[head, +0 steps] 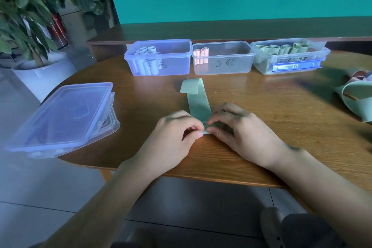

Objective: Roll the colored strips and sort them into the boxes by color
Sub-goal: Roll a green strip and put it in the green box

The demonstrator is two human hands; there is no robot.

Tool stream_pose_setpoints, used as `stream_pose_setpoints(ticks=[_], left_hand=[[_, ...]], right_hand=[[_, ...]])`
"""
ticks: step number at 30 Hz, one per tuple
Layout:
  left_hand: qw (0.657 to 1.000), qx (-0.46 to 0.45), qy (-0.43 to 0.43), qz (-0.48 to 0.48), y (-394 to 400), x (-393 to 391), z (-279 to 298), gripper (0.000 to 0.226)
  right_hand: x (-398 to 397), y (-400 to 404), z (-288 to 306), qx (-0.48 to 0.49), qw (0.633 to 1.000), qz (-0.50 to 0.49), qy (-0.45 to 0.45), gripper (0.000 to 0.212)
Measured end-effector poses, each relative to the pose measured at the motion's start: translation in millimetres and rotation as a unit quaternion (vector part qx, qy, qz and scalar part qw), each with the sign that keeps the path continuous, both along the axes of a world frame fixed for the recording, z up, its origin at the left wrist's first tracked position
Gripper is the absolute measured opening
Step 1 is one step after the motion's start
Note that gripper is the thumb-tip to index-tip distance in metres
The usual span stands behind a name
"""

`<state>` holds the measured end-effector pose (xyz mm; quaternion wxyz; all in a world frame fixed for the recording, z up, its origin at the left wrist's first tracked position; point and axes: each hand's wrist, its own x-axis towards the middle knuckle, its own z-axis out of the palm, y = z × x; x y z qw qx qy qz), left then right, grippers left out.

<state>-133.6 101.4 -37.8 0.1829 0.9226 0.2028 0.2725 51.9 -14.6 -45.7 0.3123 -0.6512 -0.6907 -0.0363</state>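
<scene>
1. Both hands were at the near end of the pale green paper strip (198, 102), which lay flat on the brown wooden desk (261, 127) in front of the middle clear plastic box (222, 57). Left hand (173, 137) and right hand (239, 127) each had fingers curled, pinching the strip's near edge; the roll looked barely started.
2. Risk: the first turn starts skewed. With the two hands pinching unevenly, the roll would cone out sideways.
3. Risk: the far end of the strip, already curled up and back toward the middle box, could flop or twist while rolling and crease.
4. Risk: a loose core. The paper looked springy, so a slack pinch would let it unwind.
5. Risk: wrong bin. Green rolls sat in the clear box with the blue clip (289, 56) right of the middle box; the middle one held pink rolls (200, 55), the bluish box (159, 57) left of it held pale ones.
6. The loose pile of strips (356, 94) far right of the middle box was blurred; colours partly unclear.
</scene>
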Motion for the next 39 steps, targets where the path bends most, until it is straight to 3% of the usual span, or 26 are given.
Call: stream_pose_setpoints(ticks=[6, 11, 14, 18, 24, 28, 31, 35, 39], left_hand=[[1.0, -0.019, 0.002, 0.018, -0.6, -0.2, 0.4, 0.014], [0.995, -0.088, -0.048, 0.02, -0.1, -3.9, 6.7, 0.035], [0.988, -0.139, -0.063, 0.036, 5.9, 2.5, 9.8, 0.036], [0.971, -0.199, -0.116, 0.061, 18.6, 13.9, 13.3, 0.034], [0.972, -0.213, -0.102, 0.004, 17.9, 11.5, 9.8, 0.043], [0.985, -0.143, -0.051, -0.081, 14.3, 10.8, 8.1, 0.033], [0.987, -0.089, 0.01, -0.132, 8.1, 8.0, 11.0, 0.029], [0.99, -0.053, 0.033, -0.129, 5.5, 2.9, 9.4, 0.026], [0.99, -0.063, 0.021, -0.125, 2.4, 2.1, 10.0, 0.015]], right_hand=[[0.8, -1.2, 2.0, -0.018, 0.999, 0.018, 0.022, 0.029], [3.6, 0.3, 10.8, 0.036, 0.99, -0.04, 0.127, 0.017], [14.4, 17.2, 14.0, 0.006, 0.982, -0.076, 0.17, 0.018], [32.5, 52.3, 9.5, -0.023, 0.99, -0.072, 0.118, 0.027], [52.5, 101.9, 6.4, -0.076, 0.992, -0.062, 0.081, 0.035], [59.5, 111.2, 7.6, -0.113, 0.985, -0.071, 0.111, 0.042], [61.5, 114.9, 11.5, -0.151, 0.982, -0.081, 0.079, 0.052], [64.3, 121.0, 14.9, -0.183, 0.977, -0.092, 0.063, 0.064], [63.4, 118.1, 16.0, -0.139, 0.978, -0.105, 0.114, 0.065]])
